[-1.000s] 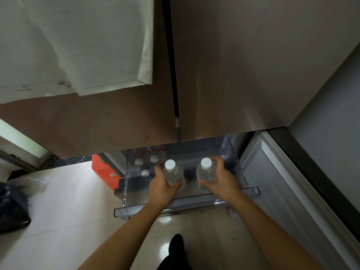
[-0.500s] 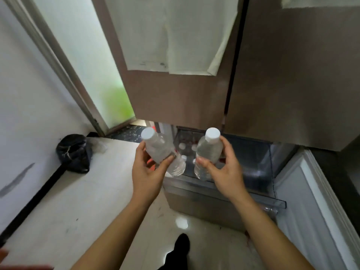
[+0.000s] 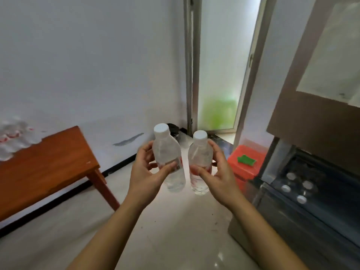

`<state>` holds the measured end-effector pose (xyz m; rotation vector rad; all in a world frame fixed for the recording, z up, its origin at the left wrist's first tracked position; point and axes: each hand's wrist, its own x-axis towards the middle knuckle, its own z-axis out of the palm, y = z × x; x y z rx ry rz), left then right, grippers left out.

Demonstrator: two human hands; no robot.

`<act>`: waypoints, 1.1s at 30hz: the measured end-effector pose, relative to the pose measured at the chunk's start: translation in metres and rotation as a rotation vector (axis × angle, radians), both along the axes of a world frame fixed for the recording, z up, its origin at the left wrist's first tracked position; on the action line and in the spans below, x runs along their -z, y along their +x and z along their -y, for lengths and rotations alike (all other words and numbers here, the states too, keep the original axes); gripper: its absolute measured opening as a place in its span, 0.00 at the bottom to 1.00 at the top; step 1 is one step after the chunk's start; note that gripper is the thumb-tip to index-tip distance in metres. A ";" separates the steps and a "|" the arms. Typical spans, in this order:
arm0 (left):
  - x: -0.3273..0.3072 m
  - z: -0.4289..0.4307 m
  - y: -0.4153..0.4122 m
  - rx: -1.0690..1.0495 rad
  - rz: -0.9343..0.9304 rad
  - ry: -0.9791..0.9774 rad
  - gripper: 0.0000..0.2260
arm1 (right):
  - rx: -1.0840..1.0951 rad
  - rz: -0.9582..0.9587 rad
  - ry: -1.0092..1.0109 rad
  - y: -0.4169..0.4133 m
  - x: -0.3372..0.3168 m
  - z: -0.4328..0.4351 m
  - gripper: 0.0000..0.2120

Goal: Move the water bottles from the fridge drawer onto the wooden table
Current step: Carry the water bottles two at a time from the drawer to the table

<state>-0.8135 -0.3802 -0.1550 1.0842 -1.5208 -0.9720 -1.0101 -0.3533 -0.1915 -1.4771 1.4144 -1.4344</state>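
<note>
Between drawer (image 3: 303, 184) and table (image 3: 48, 162), left hand (image 3: 144, 178) curls fingers round left bottle (image 3: 167, 152), right hand (image 3: 220, 176) round right bottle (image 3: 200, 154), caps up, presumably for placing.

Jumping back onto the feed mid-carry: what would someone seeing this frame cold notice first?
Dead centre, the left hand grips the left bottle and the right hand grips the right bottle, both clear, white-capped and roughly upright. The wooden table stands at the left against the white wall. At the right, the open fridge drawer shows more white caps, with a red box beside it.
</note>
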 end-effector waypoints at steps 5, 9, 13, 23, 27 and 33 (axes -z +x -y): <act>0.003 0.015 0.148 -0.130 -0.039 0.017 0.30 | -0.218 -0.051 -0.018 0.153 -0.003 0.055 0.39; 0.005 0.030 0.270 -0.270 -0.052 0.002 0.30 | -0.399 -0.100 -0.051 0.280 -0.014 0.092 0.35; 0.006 0.041 0.370 -0.398 -0.042 -0.008 0.31 | -0.516 -0.095 -0.055 0.383 -0.021 0.122 0.32; 0.028 0.088 0.542 -0.625 -0.057 0.031 0.30 | -0.795 -0.139 -0.019 0.574 0.007 0.223 0.37; 0.039 0.142 0.605 -0.679 -0.013 0.044 0.30 | -0.851 -0.140 -0.028 0.642 0.027 0.288 0.37; 0.038 0.246 0.700 -0.743 0.058 0.090 0.32 | -0.871 -0.133 -0.066 0.746 0.034 0.399 0.36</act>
